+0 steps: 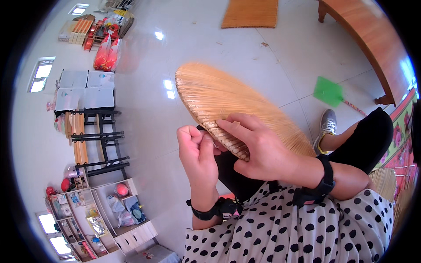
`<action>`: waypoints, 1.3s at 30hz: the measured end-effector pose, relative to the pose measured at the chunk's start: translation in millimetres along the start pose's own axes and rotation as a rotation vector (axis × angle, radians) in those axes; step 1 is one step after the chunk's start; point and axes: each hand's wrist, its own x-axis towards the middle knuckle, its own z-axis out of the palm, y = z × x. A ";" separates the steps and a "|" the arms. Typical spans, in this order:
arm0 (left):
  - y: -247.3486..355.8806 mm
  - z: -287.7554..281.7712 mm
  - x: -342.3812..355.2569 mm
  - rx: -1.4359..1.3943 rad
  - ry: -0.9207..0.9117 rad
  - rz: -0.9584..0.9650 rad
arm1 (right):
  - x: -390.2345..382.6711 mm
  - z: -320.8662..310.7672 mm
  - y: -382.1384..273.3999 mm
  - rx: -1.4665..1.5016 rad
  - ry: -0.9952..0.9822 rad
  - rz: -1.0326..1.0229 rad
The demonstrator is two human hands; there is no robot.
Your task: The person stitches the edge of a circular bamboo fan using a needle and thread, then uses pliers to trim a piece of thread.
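Note:
A large, flat palm-leaf fan (237, 96), straw-coloured and ribbed, is tilted above my lap. A bound, stitched rim runs along its near-left edge. My right hand (267, 149) grips that rim, with the fingers on the ribbed face and the thumb at the lower edge. Close beside the rim, my left hand (197, 149) is closed in a pinch, with a thin pale thread (215, 143) at its fingertips. The fan's edge partly hides the left fingertips. Both wrists wear black straps.
A wooden table (359, 39) stands at the far right, near a green fly swatter (328, 91) on the tiled floor. A brown mat (250, 13) lies at the top. Shelves (87, 219), black folding frames (103, 140) and pale boxes (85, 90) line the left.

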 end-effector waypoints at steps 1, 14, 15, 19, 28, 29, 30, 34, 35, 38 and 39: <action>-1.5 -2.6 2.5 0.012 -0.017 0.021 | 1.2 0.3 -0.7 0.004 0.005 0.008; 2.7 -46.1 103.5 0.868 -0.176 0.764 | 50.6 -79.5 -15.8 -0.270 -0.390 0.216; -6.7 -46.5 111.0 0.840 -0.219 0.816 | 52.7 -85.5 -18.9 -0.329 -0.344 0.241; -4.6 -17.8 117.2 0.729 -0.281 0.523 | 57.4 -117.8 28.0 -0.768 0.303 -0.243; 22.0 51.1 98.4 0.757 -0.256 0.468 | 65.6 -103.5 37.0 -0.390 0.421 0.394; 28.1 53.5 92.0 0.616 -0.346 0.450 | 71.3 -106.0 34.8 -0.298 0.433 0.458; 32.8 57.2 87.0 0.466 -0.465 0.433 | 77.2 -109.2 31.1 -0.206 0.445 0.521; 20.2 79.4 63.3 -0.057 -0.715 0.511 | 95.1 -131.7 33.2 -0.067 0.437 0.656; 2.2 78.8 58.0 -0.155 -0.703 0.542 | 98.6 -131.4 32.1 -0.184 0.380 0.661; -48.6 56.4 107.4 -0.087 -0.681 0.453 | 101.7 -151.2 42.3 -0.459 0.333 0.509; -74.9 49.2 131.1 -0.036 -0.501 0.356 | 101.5 -162.2 42.0 -0.580 0.258 0.420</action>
